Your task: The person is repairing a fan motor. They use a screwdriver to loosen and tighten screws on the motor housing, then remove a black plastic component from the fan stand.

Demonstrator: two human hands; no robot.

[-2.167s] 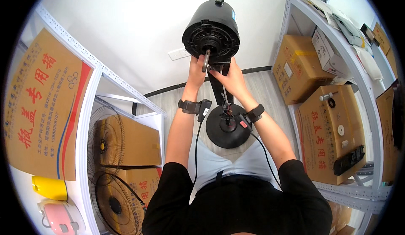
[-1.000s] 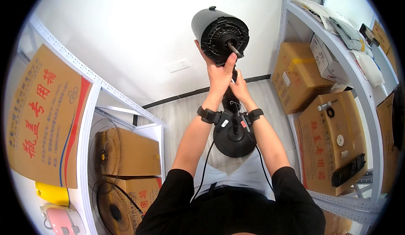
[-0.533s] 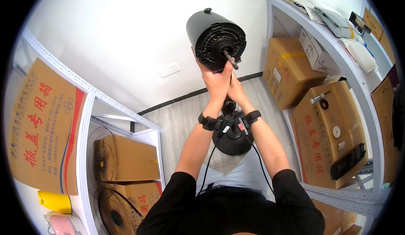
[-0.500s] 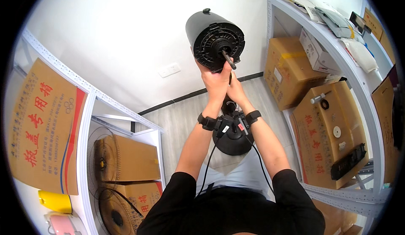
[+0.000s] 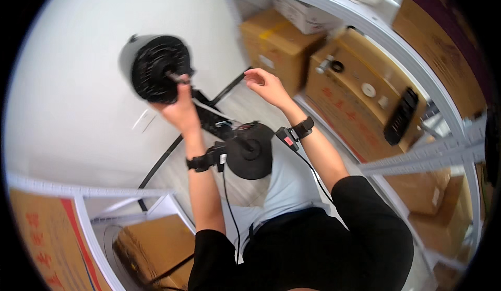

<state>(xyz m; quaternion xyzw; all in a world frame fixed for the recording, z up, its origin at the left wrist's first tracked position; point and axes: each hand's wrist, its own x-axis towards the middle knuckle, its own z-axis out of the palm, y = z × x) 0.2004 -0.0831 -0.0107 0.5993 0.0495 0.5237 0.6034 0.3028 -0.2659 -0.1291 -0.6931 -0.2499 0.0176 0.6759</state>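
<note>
My left hand (image 5: 180, 111) grips the black fan motor housing (image 5: 154, 64) from below, its thumb by the metal shaft (image 5: 176, 77) that sticks out of the front. The housing is tilted, its ribbed round face toward me, slightly blurred. Beneath it the black fan stand (image 5: 209, 119) slants down to the round black base (image 5: 249, 160) on the floor by my legs. How housing and stand join is hidden behind my hand. My right hand (image 5: 269, 87) is apart from the fan, fingers stretched out and holding nothing, in front of the right shelf.
On a carton (image 5: 344, 100) at the right lie a long black plastic part (image 5: 401, 116), a white disc (image 5: 369, 90), a black ring (image 5: 337, 66) and a pale bolt-like piece (image 5: 324, 64). White shelf frames (image 5: 417, 56) flank both sides; the wall (image 5: 78, 82) stands close behind the fan.
My view has turned to the right. My right hand has let go of the fan stand and moved off to the right. My left hand still holds the motor housing.
</note>
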